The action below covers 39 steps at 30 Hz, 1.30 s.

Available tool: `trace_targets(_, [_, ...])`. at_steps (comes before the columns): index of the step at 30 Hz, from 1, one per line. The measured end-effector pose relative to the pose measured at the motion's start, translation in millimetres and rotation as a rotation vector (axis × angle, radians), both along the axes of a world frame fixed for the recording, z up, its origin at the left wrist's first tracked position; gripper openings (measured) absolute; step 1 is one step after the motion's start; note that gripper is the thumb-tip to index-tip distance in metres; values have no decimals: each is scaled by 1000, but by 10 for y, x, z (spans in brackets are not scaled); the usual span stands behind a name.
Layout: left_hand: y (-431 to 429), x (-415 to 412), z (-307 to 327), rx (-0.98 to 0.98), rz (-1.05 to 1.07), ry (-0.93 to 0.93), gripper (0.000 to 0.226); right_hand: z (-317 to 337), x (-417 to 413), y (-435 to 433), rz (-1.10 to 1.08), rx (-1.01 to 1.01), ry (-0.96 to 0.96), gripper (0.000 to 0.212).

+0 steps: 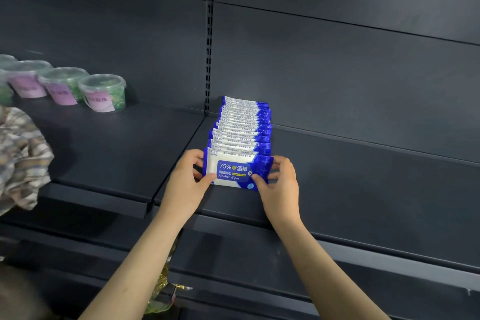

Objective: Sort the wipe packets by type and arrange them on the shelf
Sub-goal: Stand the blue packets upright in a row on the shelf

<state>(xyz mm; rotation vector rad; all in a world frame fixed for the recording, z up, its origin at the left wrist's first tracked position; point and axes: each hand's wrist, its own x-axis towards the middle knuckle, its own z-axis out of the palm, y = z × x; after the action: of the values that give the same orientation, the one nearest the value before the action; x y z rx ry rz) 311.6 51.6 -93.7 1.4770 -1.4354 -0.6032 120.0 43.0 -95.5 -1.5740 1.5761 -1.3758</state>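
One crinkled gold wrapper (161, 289) lies nearest you, at six o'clock, half hidden under your left forearm on a lower level. Above it, your hands meet on the front alcohol wipe packet (233, 172), one at each short end. Your left hand (185, 182) sits at the packet's nine o'clock, with the thumb on the lower left corner of the printed face and the fingers curled behind the edge. Your right hand (280, 184) sits at its three o'clock in the same pinch, thumb on the lower right corner and fingers wrapped round the end.

The packet stands on one long edge on the dark shelf (363, 189), close to the front lip. Its label faces you and leans back a little. Its long axis runs nine to three across the shelf, dipping slightly at the right.

Toward twelve o'clock, a row of matching blue-and-white packets (244, 125) stands packed one behind another, reaching back beside the slotted upright (209, 60). At ten o'clock, on the neighbouring bay, clear lidded tubs (104, 92) with purple labels stand in a line. Patterned fabric (23, 158) fills the view's nine o'clock edge.
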Motion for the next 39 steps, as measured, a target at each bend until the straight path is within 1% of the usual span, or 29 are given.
trace_targets(3, [2, -5, -29, -18, 20, -52, 46, -8, -8, -12, 0, 1, 29, 40])
trace_targets(7, [26, -50, -81, -48, 91, -197, 51, 0, 9, -33, -26, -12, 92, 37])
trace_targets(10, [29, -65, -71, -25, 114, -189, 52, 38, -13, -19, -20, 15, 82, 36])
trace_targets(13, [71, -40, -25, 15, 91, -57, 55, 106, -88, 55, 12, 89, -49, 43])
trace_targets(15, [130, -20, 8, 18, 98, 51, 55, 162, -168, 150, 18, 111, -158, 43])
trace_targets(17, [203, -37, 62, -23, 134, 99, 52, 256, -268, 258, 5, 111, -277, 37])
trace_targets(20, [311, -183, 219, -113, 153, 165, 40, 472, -473, 451, -9, 95, -427, 31])
trace_targets(24, [486, -638, 518, -160, 38, 257, 34, 783, -899, 819, -55, 33, -500, 34])
trace_targets(28, [732, -1316, 729, -107, -126, 326, 39, 974, -1500, 1336, -132, -37, -517, 33])
trace_targets(31, [1029, -1907, 770, -65, -254, 378, 37, 989, -2048, 1851, -212, -76, -527, 28])
trace_targets(35, [1562, -2756, 708, 94, -467, 425, 34, 883, -2809, 2673, -366, -89, -520, 31])
trace_targets(39, [2097, -3589, 480, 228, -666, 363, 35, 565, -3478, 3551, -548, -60, -532, 24])
